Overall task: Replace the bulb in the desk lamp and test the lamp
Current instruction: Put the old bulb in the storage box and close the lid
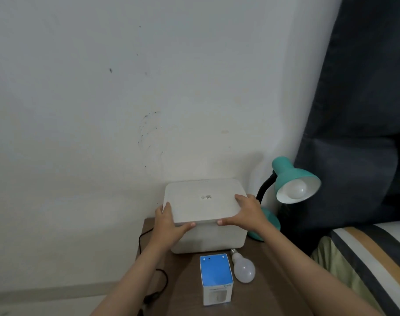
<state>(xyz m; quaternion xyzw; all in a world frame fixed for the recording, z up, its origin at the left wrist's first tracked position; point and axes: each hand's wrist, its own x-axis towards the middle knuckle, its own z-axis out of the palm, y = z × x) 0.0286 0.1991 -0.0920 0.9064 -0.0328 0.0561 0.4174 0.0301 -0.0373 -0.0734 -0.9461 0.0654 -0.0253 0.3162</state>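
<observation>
Low in the middle of the frame, the left hand point(167, 221) gripped the left edge of a white lid point(203, 201), fingers curled over the side and thumb lying along the front rim. The right hand point(244, 213) held the lid's right front corner the same way, fingers on top, thumb at the front edge. The lid sat on, or just above, a white plastic storage box point(215, 239) standing at the back of a dark wooden bench point(185, 283) against the pale wall.

In front of the box, toward the bottom of the frame, stood a small bulb carton point(216, 278) with a blue top. Just to its right a loose white bulb point(243, 267) lay on the bench, its screw base pointing toward the box.

Right of the box, a teal desk lamp point(288, 176) with a black flexible neck stood beside the right hand, its shade tilted toward the lower right with a white bulb point(296, 189) seated inside, unlit. A black cord point(162, 281) hung down the bench's left side. A striped bed point(374, 258) filled the lower right corner.
</observation>
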